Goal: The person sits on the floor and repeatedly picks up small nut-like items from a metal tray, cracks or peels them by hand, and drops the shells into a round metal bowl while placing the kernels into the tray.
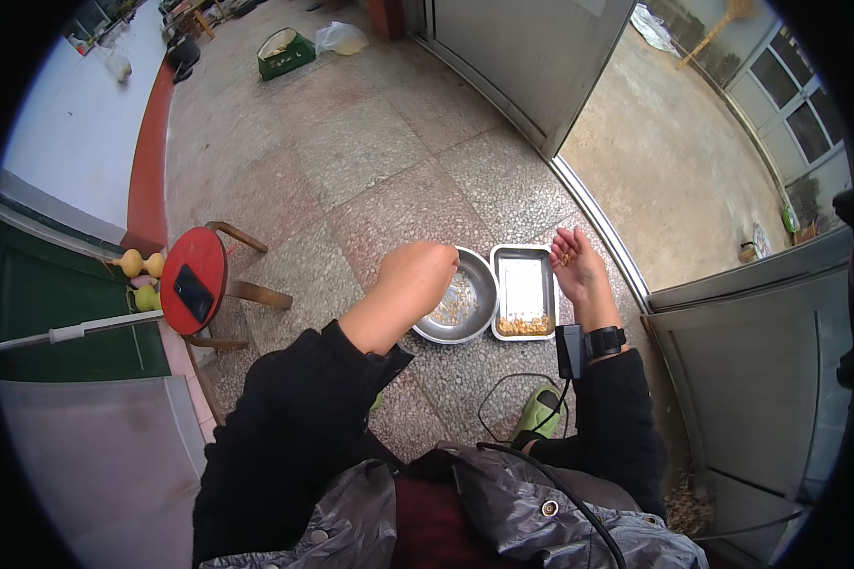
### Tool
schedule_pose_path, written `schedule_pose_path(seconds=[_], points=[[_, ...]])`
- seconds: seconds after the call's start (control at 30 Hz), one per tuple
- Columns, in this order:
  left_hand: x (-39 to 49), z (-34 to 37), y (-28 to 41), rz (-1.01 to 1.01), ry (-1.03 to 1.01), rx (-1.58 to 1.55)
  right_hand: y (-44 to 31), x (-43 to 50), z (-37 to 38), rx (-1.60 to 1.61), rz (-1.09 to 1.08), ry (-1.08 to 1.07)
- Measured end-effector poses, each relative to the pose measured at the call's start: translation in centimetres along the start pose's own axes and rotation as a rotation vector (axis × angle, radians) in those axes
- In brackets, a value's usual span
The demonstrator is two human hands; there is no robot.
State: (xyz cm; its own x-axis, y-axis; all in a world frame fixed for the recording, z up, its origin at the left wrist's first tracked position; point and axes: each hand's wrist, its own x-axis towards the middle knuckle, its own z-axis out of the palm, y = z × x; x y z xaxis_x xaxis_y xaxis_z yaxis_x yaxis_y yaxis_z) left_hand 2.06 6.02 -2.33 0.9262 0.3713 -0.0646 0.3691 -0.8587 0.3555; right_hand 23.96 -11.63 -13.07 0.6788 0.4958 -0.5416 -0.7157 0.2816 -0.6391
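Observation:
My left hand (418, 276) is over the left side of a round stainless-steel bowl (485, 288), its back towards me and its fingers curled. The fingertips are hidden, so whatever they may hold does not show. Loose pale bits (457, 302) lie across the bowl's bottom. Close on the bowl's right stands a rectangular metal tray (528, 274), with golden-brown kernels (524, 326) heaped along its near end. Beyond the tray's right side, my right hand (576, 274) is turned palm up with fingers half curled. A few kernels (564, 260) rest at those fingers.
A red round stool (174, 249) with a phone (193, 293) on it stands left. Metal door panels (498, 57) and a floor track (598, 220) lie right. A black cable (480, 405) loops near my green shoe (541, 412). A green container (288, 60) sits far off.

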Motion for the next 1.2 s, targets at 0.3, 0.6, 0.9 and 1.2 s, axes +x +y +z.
schedule_pose_path(seconds=[0.3,0.6,0.9,1.2], points=[[-0.4,-1.5,1.6,0.111,0.234,-0.218,-2.4,-13.8,6.6,-0.073,-0.015,-0.25],[-3.4,-3.0,6.8,0.528,0.321,-0.499,0.0,-17.2,6.9,0.197,0.075,-0.434],[-2.1,-1.8,7.4,0.518,0.408,-0.345,0.1,-17.3,6.1,0.249,0.092,-0.466],[-1.7,-0.8,8.1,0.48,0.371,-0.309,0.2,-17.2,5.5,0.187,0.073,-0.475]])
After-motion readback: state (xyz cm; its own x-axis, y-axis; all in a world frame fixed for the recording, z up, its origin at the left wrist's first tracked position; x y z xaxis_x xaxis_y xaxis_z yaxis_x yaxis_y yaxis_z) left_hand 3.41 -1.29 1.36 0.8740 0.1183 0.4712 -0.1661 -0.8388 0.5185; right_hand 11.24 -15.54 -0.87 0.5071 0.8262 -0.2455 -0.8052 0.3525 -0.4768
